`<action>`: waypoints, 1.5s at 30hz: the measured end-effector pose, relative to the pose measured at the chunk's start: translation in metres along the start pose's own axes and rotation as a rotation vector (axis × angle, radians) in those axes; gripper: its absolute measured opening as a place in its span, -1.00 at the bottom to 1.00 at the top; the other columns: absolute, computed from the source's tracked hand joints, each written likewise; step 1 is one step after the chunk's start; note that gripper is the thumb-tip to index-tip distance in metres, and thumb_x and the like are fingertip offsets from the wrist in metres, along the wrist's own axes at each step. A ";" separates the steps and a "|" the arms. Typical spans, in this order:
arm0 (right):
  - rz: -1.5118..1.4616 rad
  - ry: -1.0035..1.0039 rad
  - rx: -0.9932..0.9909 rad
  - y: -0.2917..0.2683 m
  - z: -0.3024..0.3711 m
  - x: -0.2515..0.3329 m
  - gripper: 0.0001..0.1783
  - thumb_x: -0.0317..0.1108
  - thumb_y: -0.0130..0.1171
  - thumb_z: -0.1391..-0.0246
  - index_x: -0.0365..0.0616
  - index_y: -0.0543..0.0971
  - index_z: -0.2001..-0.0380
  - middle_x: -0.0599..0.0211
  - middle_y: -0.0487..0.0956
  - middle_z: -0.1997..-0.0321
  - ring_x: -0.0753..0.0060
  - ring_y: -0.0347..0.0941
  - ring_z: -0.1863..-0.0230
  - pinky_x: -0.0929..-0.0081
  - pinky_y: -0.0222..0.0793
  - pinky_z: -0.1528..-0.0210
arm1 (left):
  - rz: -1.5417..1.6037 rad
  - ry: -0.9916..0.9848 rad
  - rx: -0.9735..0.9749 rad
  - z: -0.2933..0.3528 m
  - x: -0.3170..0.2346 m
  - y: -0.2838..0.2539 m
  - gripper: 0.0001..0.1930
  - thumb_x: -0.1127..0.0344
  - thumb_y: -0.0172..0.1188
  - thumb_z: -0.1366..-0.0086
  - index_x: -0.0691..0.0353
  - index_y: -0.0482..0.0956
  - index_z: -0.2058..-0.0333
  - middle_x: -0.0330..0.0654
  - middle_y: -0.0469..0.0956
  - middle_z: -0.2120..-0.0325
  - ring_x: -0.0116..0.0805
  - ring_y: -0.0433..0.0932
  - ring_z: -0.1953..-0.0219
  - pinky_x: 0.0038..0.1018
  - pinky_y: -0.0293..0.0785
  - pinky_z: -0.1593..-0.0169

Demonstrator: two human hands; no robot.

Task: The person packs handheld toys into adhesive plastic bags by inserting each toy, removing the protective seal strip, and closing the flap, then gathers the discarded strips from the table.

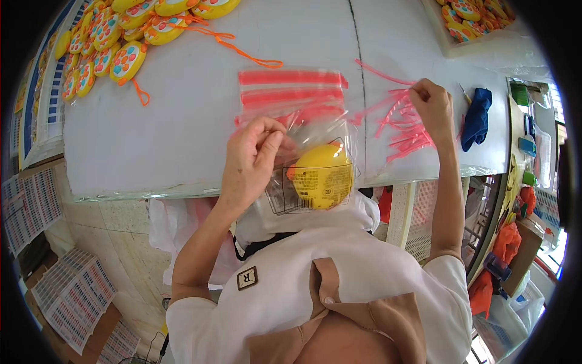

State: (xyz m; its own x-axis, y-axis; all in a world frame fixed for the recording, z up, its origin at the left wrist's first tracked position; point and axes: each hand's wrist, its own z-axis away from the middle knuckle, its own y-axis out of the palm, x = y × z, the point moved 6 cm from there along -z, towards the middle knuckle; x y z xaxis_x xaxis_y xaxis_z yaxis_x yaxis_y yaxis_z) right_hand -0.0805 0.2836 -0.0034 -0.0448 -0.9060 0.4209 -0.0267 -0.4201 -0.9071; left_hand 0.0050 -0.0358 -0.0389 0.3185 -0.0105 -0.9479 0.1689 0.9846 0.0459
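My left hand (253,156) has its thumb and fingers pinched at the left side of a clear plastic bag (280,193). Inside that bag lies a rounded yellow toy (337,159), behind the bag's printed panel. Out to the right, my right hand (434,104) is closed, its fingertips on a thin pink strip (385,74) that trails off to the left. Below those fingers is a loose heap of pink strips (407,136). Just beyond the filled bag, more clear bags with broad pink bands (291,77) lie flat and overlapping.
Yellow toys with coloured dots (127,60) are piled at the far left, some with orange cords (225,41). A bin (450,43) of similar toys stands at the far right. A dark blue cloth bundle (477,120) lies right of the strips. The table's front edge (139,195) runs before me.
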 end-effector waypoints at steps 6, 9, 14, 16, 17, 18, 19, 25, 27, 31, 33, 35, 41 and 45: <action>0.094 -0.009 -0.105 -0.028 0.021 -0.019 -0.80 -0.47 0.16 0.09 -0.12 0.62 0.32 0.30 0.58 0.36 0.40 0.44 0.49 0.45 0.37 0.36 | 0.083 -0.087 -0.012 -0.001 0.001 -0.005 -0.87 0.40 -0.05 -0.37 0.32 0.43 0.25 -0.05 0.62 0.35 -0.35 0.64 0.32 -0.47 0.58 0.21; -0.169 -0.018 -0.043 -0.047 0.028 0.021 -0.75 -0.51 0.18 0.11 -0.13 0.61 0.27 0.37 0.58 0.26 0.54 0.34 0.52 0.54 0.32 0.39 | 0.126 -0.068 -0.009 0.006 -0.002 -0.005 -0.89 0.42 -0.04 -0.35 0.33 0.43 0.24 -0.03 0.62 0.34 -0.33 0.64 0.32 -0.45 0.58 0.20; -0.144 -0.228 -0.007 -0.030 0.035 0.062 -0.78 -0.50 0.21 0.07 -0.20 0.61 0.26 0.44 0.58 0.32 0.71 0.23 0.60 0.65 0.22 0.50 | 0.199 -0.083 -0.001 0.000 0.001 -0.003 -0.90 0.51 -0.05 -0.32 0.38 0.44 0.25 -0.08 0.60 0.37 -0.35 0.62 0.32 -0.50 0.56 0.21; -0.389 -0.131 0.309 -0.003 0.046 0.067 -0.80 -0.44 0.24 0.03 -0.22 0.61 0.27 0.40 0.59 0.47 0.72 0.24 0.62 0.62 0.23 0.53 | 0.189 -0.093 0.004 0.003 0.001 -0.003 -0.90 0.51 -0.04 -0.32 0.38 0.45 0.26 -0.08 0.60 0.38 -0.36 0.62 0.32 -0.51 0.56 0.21; -0.377 -0.080 0.419 0.008 0.047 0.074 -0.79 -0.41 0.26 0.02 -0.24 0.61 0.28 0.39 0.58 0.54 0.72 0.29 0.61 0.63 0.25 0.51 | 0.175 -0.094 -0.004 0.004 0.001 -0.003 -0.90 0.51 -0.04 -0.32 0.37 0.45 0.27 -0.09 0.60 0.38 -0.37 0.62 0.32 -0.51 0.55 0.21; -0.364 -0.034 0.529 0.019 0.046 0.084 -0.78 -0.39 0.27 0.02 -0.26 0.61 0.28 0.38 0.56 0.60 0.72 0.33 0.60 0.63 0.26 0.50 | 0.162 -0.092 -0.015 0.004 0.001 -0.005 -0.90 0.51 -0.04 -0.32 0.37 0.45 0.28 -0.09 0.60 0.39 -0.38 0.62 0.33 -0.51 0.55 0.22; -0.362 -0.033 0.526 0.027 0.046 0.084 -0.78 -0.39 0.27 0.02 -0.26 0.61 0.28 0.38 0.56 0.60 0.72 0.33 0.60 0.63 0.26 0.50 | 0.162 -0.090 -0.012 0.004 0.002 -0.005 -0.90 0.51 -0.04 -0.32 0.37 0.45 0.28 -0.09 0.60 0.39 -0.38 0.62 0.33 -0.51 0.55 0.22; -0.623 0.004 0.620 0.067 0.053 0.081 -0.78 -0.40 0.30 0.05 -0.30 0.60 0.33 0.37 0.58 0.53 0.68 0.46 0.47 0.70 0.32 0.42 | 0.169 -0.070 -0.019 0.006 0.004 -0.004 -0.92 0.51 -0.02 -0.31 0.36 0.44 0.29 -0.12 0.60 0.41 -0.44 0.60 0.35 -0.52 0.54 0.25; -0.802 -0.034 0.651 0.070 0.053 0.084 -0.85 -0.46 0.27 0.04 -0.32 0.58 0.38 0.41 0.57 0.53 0.73 0.43 0.45 0.70 0.32 0.41 | 0.158 -0.031 0.003 0.007 0.006 -0.006 -0.94 0.51 -0.01 -0.31 0.34 0.43 0.29 -0.15 0.59 0.43 -0.48 0.58 0.37 -0.55 0.52 0.31; -0.931 -0.023 0.619 0.073 0.050 0.074 -0.93 -0.53 0.19 0.02 -0.31 0.57 0.42 0.47 0.54 0.53 0.77 0.38 0.47 0.69 0.31 0.41 | 0.086 0.030 -0.031 0.006 0.000 -0.010 -0.93 0.47 0.00 -0.32 0.33 0.44 0.33 -0.23 0.55 0.48 -0.53 0.56 0.38 -0.59 0.49 0.33; -0.795 -0.052 0.621 0.071 0.053 0.076 -0.93 -0.55 0.09 0.02 -0.29 0.56 0.46 0.51 0.52 0.54 0.79 0.32 0.51 0.70 0.29 0.43 | 0.046 0.050 -0.042 0.006 -0.007 -0.010 -0.88 0.53 -0.04 -0.30 0.34 0.46 0.41 -0.30 0.50 0.54 -0.60 0.48 0.44 -0.66 0.42 0.33; -0.785 -0.047 0.637 0.069 0.055 0.078 -0.89 -0.56 0.04 0.03 -0.28 0.56 0.48 0.49 0.52 0.54 0.77 0.32 0.51 0.68 0.27 0.43 | 0.020 0.064 -0.038 0.006 -0.004 -0.014 -0.86 0.54 -0.05 -0.27 0.34 0.47 0.45 -0.33 0.47 0.56 -0.63 0.44 0.46 -0.68 0.37 0.36; -0.754 -0.169 0.642 0.058 0.057 0.090 -0.81 -0.57 -0.08 0.07 -0.30 0.55 0.49 0.39 0.51 0.55 0.65 0.30 0.51 0.61 0.23 0.43 | -0.054 0.049 -0.033 0.015 -0.012 -0.026 -0.84 0.59 -0.03 -0.15 0.29 0.38 0.60 -0.35 0.45 0.59 -0.68 0.33 0.53 -0.69 0.23 0.49; -0.681 -0.214 0.526 0.050 0.026 0.083 -0.79 -0.54 -0.08 0.04 -0.32 0.57 0.43 0.37 0.52 0.53 0.63 0.28 0.53 0.56 0.25 0.44 | -0.014 0.139 -0.245 0.025 -0.037 -0.066 -0.82 0.57 -0.01 -0.14 0.21 0.23 0.57 -0.13 0.56 0.51 -0.46 0.54 0.48 -0.52 0.51 0.40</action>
State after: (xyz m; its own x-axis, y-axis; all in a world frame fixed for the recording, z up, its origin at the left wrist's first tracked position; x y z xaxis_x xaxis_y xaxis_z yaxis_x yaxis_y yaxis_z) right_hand -0.0600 0.1864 -0.0141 0.0025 -0.4187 0.9081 0.4853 -0.7935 -0.3672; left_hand 0.0056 -0.1053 0.0009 0.1836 -0.0170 -0.9828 -0.0633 0.9976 -0.0291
